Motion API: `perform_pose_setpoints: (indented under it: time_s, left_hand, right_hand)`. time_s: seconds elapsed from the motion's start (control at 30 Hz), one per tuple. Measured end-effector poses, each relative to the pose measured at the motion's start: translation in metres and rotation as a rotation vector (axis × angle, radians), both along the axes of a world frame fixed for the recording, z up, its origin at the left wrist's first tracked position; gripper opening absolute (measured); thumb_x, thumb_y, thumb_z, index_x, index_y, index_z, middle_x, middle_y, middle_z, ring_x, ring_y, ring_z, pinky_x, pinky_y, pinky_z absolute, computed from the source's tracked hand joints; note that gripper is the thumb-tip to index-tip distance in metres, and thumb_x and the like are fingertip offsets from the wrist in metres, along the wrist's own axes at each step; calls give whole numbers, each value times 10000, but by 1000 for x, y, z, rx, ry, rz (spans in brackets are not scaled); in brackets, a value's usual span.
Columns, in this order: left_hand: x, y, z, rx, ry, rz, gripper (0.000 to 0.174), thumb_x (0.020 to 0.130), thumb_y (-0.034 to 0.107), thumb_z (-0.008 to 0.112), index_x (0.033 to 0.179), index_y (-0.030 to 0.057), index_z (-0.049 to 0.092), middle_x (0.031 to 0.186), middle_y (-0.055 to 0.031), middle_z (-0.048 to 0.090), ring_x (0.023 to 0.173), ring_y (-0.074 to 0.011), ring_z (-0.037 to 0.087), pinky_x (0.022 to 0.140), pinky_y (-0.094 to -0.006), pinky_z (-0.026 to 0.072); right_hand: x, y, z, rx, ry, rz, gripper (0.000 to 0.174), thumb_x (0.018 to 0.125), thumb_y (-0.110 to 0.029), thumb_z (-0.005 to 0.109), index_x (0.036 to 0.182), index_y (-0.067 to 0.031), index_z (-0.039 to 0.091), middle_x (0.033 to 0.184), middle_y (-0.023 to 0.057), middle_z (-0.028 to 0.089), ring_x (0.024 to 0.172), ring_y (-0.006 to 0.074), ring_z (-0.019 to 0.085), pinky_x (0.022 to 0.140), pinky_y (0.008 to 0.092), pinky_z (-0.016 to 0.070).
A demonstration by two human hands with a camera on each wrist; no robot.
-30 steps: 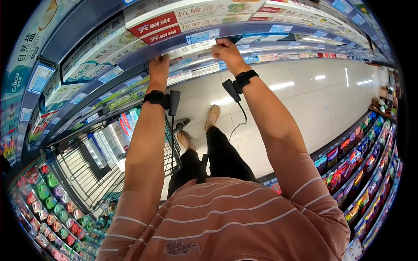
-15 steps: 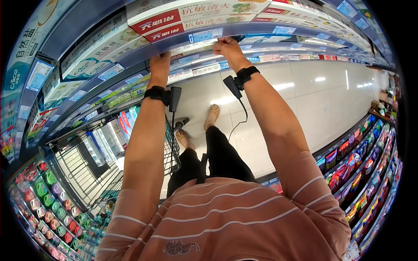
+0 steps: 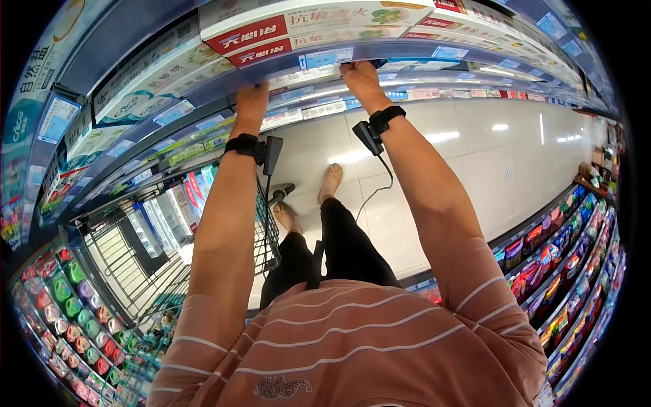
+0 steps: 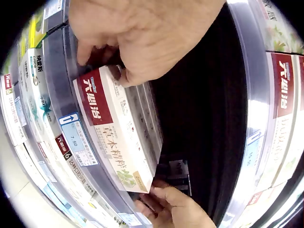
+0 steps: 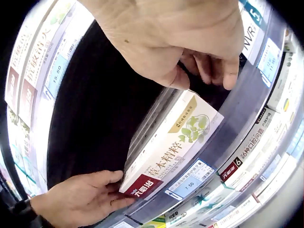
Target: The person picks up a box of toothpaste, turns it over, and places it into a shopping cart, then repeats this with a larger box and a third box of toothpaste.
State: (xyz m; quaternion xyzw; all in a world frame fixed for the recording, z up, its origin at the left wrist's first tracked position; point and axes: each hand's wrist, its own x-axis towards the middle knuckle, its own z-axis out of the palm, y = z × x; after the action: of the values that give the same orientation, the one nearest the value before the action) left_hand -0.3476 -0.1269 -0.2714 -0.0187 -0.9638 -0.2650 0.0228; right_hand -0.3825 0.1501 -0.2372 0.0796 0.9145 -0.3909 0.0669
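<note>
A row of white toothpaste boxes (image 4: 111,133) with a red end block and a green leaf print stands on a shelf, several deep. My left hand (image 3: 253,105) holds its left end, thumb on the top edge and fingers round the side. At the other end my right hand (image 3: 363,81) grips the leaf-printed corner, its thumb near the top edge. In the right wrist view the front toothpaste box (image 5: 164,152) sits right behind the shelf lip, above a blue price label (image 5: 189,185). The shelf above hides most of the row in the head view.
Larger toothpaste boxes (image 3: 325,24) fill the shelf overhead, its edge (image 3: 373,51) just above my hands. A lower shelf holds more boxes (image 4: 76,171). A wire shopping cart (image 3: 122,264) with boxes in it stands at my left. Shelves of colourful packets (image 3: 542,258) line the aisle's other side.
The toothpaste row between my hands shows less below the upper shelf edge than a second ago. Both hands stay at its ends; the head view has shifted slightly.
</note>
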Motion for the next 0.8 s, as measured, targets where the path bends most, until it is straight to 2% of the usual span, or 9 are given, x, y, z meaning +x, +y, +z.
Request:
perform_pose_setpoints:
  time_s: [0.17, 0.27, 0.37, 0.43, 0.47, 0.5, 0.6, 0.73, 0.8]
  left_hand:
    - [-6, 3, -5, -321, 24, -255, 246, 976, 143, 478, 1097, 3, 641, 1021, -276, 681, 983, -438, 665, 874, -523, 525]
    - [-3, 11, 12, -39, -52, -102, 352, 1011, 279, 437, 1090, 11, 650, 1092, -295, 660, 1040, -468, 617, 940, -525, 465]
    - [-8, 5, 3, -172, -160, -188, 402, 1015, 319, 420, 1081, -6, 647, 1132, -315, 640, 1066, -494, 593, 946, -541, 448]
    - [-4, 7, 14, 8, -318, -71, 452, 993, 374, 463, 1122, -23, 638, 1162, -331, 628, 1127, -509, 559, 974, -524, 439]
    - [15, 16, 61, 323, -347, 178, 506, 966, 416, 515, 1164, -36, 628, 1152, -344, 632, 1138, -511, 560, 988, -504, 443]
    - [16, 7, 39, 415, -205, 222, 572, 934, 463, 565, 1185, -48, 622, 1138, -343, 640, 1156, -521, 550, 999, -494, 444]
    - [69, -19, 78, 618, -62, 362, 566, 919, 405, 618, 1218, -75, 585, 1164, -291, 641, 1128, -412, 603, 976, -438, 471]
    - [141, -100, 84, 819, 3, 474, 461, 930, 338, 645, 1170, -53, 601, 1052, -160, 663, 963, -231, 630, 850, -334, 495]
    - [185, -156, 85, 720, -15, 508, 389, 942, 324, 620, 1093, -35, 622, 962, -144, 666, 858, -205, 631, 776, -332, 503]
  right_hand:
    - [-1, -11, 6, -38, -85, 50, 319, 896, -222, 546, 1097, -9, 674, 1116, 291, 665, 1075, 464, 614, 976, 476, 481]
    - [-1, -12, 7, -41, -137, 45, 326, 903, -235, 539, 1096, -13, 680, 1114, 288, 669, 1087, 459, 614, 990, 470, 475]
    - [-8, -2, -17, 100, -62, 115, 331, 902, -242, 540, 1075, 3, 681, 1077, 280, 681, 1061, 453, 630, 975, 468, 485]
    - [-12, 3, -37, 193, 131, 142, 323, 896, -249, 552, 1019, 17, 685, 1067, 273, 685, 1041, 440, 641, 952, 476, 496]
    - [-5, 4, -26, 116, 99, 145, 317, 894, -254, 567, 1014, 14, 688, 1115, 271, 674, 1061, 425, 633, 951, 468, 499]
    - [3, 4, -14, 40, 65, 145, 312, 891, -258, 582, 1009, 10, 690, 1164, 269, 663, 1080, 410, 624, 949, 461, 502]
    - [39, 4, -5, -364, 90, -35, 412, 930, -217, 616, 1269, 17, 614, 1202, 175, 672, 1093, 288, 626, 983, 349, 462]
    - [106, -7, 17, -616, -1, -124, 411, 960, -240, 639, 1281, 13, 598, 1247, 135, 641, 1157, 203, 584, 980, 331, 453]
    - [137, -14, 32, -678, -60, -115, 389, 968, -223, 626, 1282, 3, 586, 1249, 137, 636, 1167, 216, 592, 980, 332, 464]
